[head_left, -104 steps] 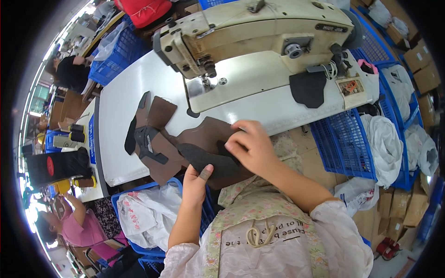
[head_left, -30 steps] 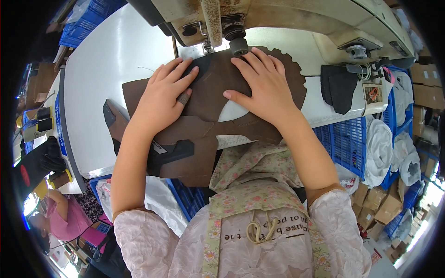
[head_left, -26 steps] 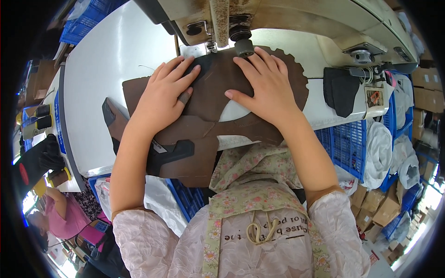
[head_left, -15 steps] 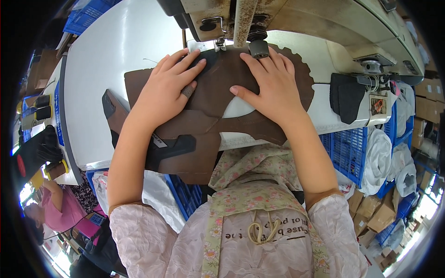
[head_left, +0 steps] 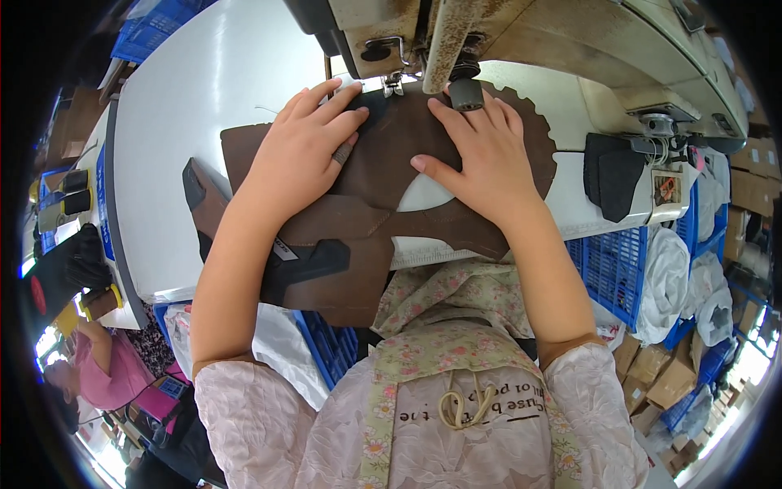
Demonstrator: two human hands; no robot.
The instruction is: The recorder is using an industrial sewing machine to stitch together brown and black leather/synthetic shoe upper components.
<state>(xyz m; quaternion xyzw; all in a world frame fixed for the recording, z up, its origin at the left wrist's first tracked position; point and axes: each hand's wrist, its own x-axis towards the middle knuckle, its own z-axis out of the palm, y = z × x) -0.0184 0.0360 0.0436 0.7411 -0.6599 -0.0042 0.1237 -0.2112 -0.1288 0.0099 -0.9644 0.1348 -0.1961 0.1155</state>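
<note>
A dark brown leather-like cut piece [head_left: 379, 155] lies on the white sewing table, its far edge at the presser foot [head_left: 393, 84] of a sewing machine [head_left: 562, 41]. Flat on its left part rests my left hand [head_left: 309, 147], fingers spread, a ring on one finger. My right hand [head_left: 487, 151] presses on the piece's right side, thumb out; its fingertips reach beside the machine's dark roller [head_left: 466, 94]. More brown panels with black patches [head_left: 314, 269] spread toward me and hang over the table's near edge. Nothing is gripped in either hand.
Black cut pieces [head_left: 609, 175] lie at the table's right end. Blue crates [head_left: 607, 265] and white bags [head_left: 661, 281] stand below it. Cardboard boxes [head_left: 672, 375] are stacked at right. At far left, a person in pink [head_left: 114, 367] sits near thread cones [head_left: 75, 189].
The view has shifted slightly, so everything sits a little to the right. Both hands stay flat on the brown piece, with little visible movement against it.
</note>
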